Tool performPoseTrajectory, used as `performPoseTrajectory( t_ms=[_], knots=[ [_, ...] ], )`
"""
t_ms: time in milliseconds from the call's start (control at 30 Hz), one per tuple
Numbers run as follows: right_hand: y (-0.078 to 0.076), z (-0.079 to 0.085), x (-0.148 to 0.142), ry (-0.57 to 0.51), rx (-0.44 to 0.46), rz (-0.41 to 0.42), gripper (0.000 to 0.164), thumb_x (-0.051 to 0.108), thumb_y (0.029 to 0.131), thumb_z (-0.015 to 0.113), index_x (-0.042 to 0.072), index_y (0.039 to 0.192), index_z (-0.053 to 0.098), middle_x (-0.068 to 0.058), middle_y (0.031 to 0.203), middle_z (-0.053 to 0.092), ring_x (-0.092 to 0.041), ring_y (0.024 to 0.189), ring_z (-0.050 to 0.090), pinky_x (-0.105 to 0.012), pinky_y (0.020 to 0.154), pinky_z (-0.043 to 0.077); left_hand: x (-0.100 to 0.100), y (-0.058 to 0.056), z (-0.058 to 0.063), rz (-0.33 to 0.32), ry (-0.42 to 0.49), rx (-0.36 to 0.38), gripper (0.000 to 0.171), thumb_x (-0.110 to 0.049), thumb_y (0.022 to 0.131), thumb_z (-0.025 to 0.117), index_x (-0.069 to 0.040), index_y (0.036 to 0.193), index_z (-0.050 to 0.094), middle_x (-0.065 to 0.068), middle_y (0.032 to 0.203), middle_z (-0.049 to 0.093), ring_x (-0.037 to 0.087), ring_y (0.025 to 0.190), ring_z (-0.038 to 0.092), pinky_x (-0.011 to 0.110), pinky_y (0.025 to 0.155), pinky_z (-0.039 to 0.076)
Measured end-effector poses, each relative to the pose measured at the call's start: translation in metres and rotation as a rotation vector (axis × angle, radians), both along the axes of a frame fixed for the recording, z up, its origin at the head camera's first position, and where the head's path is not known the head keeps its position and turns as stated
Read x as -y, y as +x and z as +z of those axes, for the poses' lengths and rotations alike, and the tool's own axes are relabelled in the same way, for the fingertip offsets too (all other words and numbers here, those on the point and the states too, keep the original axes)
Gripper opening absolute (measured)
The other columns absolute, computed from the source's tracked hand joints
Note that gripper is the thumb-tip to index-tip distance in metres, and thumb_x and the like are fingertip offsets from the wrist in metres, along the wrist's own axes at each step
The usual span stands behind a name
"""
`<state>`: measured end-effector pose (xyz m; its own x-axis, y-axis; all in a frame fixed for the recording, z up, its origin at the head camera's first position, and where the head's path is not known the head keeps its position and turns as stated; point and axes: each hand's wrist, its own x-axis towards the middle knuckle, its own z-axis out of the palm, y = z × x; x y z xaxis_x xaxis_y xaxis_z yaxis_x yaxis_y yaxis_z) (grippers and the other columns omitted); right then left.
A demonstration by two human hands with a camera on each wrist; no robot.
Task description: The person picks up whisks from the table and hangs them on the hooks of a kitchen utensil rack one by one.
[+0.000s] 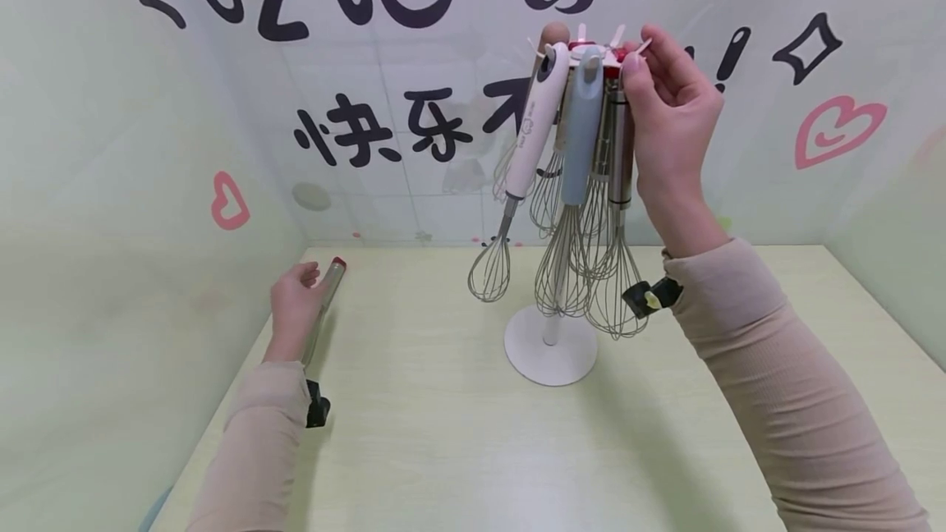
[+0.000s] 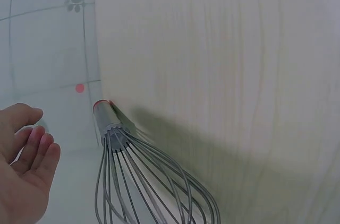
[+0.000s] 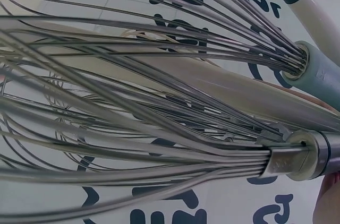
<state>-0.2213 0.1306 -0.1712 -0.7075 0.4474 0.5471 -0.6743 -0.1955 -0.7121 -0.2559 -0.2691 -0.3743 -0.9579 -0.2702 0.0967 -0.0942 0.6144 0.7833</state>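
Note:
My right hand (image 1: 676, 121) is raised at the top of a white whisk stand (image 1: 528, 360), its thumb and fingers pinching the upper end of a steel-handled whisk (image 1: 622, 146) beside a hook. That whisk's wires (image 3: 228, 155) fill much of the right wrist view. Beside it hang a light-blue-handled whisk (image 1: 584, 130), a white-handled whisk (image 1: 534, 130) and others partly hidden behind. Far to the left, my left hand (image 1: 291, 306) has loosely bent fingers and holds nothing. Close by it lies another whisk (image 2: 109, 119), steel with a red end, on the table.
The pale wooden table (image 1: 429, 433) ends at a back wall (image 1: 414, 212) printed with large dark characters and hearts. A side wall (image 1: 96, 269) stands close past my left hand. The stand's round base sits toward the back middle.

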Motion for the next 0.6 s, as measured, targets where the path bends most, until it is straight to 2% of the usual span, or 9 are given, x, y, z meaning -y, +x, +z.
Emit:
performPoseTrajectory(
  t_ms=[133, 600],
  knots=[
    [0.0, 0.0, 0.0, 0.0, 0.003, 0.001, 0.034, 0.004, 0.083, 0.065, 0.001, 0.117, 0.067, -0.001, 0.095, 0.071, -0.012, 0.091, 0.064, -0.019, 0.09, 0.054, 0.007, 0.0, -0.007, -0.013, -0.054, 0.003, 0.045, -0.006, 0.094, 0.053, 0.01, 0.135, 0.043, 0.031, 0.134, 0.051, 0.043, 0.125, 0.049, 0.05, 0.106, 0.045],
    [0.0, -0.001, 0.0, 0.012, 0.008, -0.002, 0.035, 0.005, 0.083, 0.065, 0.002, 0.118, 0.066, -0.001, 0.098, 0.07, -0.012, 0.092, 0.064, -0.02, 0.092, 0.053, 0.02, -0.004, -0.025, -0.034, -0.1, 0.07, 0.049, -0.007, 0.095, 0.05, 0.01, 0.139, 0.038, 0.031, 0.137, 0.047, 0.044, 0.127, 0.045, 0.052, 0.106, 0.044]
  ],
)
